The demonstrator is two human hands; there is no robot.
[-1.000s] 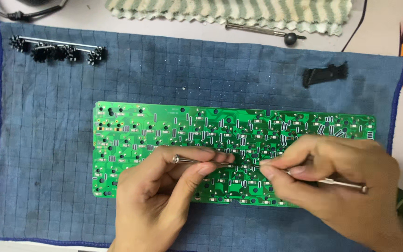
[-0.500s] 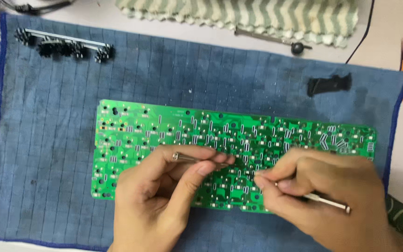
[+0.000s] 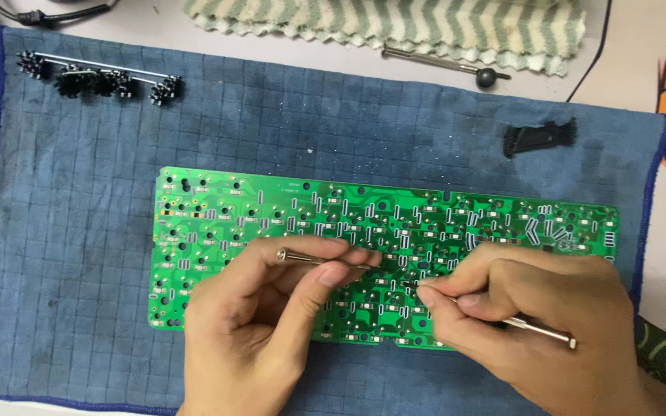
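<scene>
Since the earlier frame, both hands have barely shifted; my view has slid slightly, the right-hand tool now angled lower.

Item 1: left hand [image 3: 260,323], fingers closed on a thin metal tool [image 3: 325,260], pinched like a pen, seemingly for fine control; its tip meets the board's middle.

Item 2: right hand [image 3: 537,323], fingers closed round a second slim metal pick [image 3: 541,330], tip set beside the first, apparently working one small part from both sides.

Item 3: green circuit board [image 3: 217,223], flat, rigid, long rectangle, studded with small silver pads and holes; lies at the worktop's centre on item 4.

Item 4: blue cloth mat [image 3: 79,231], soft, grid-stitched, likely padding the board.

Item 5: black stabiliser parts on wire [image 3: 102,79], far left corner.

Item 6: black plastic clip [image 3: 539,137], far right.

Item 7: striped towel [image 3: 395,23], far edge, screwdriver [image 3: 445,63] beside it.
</scene>
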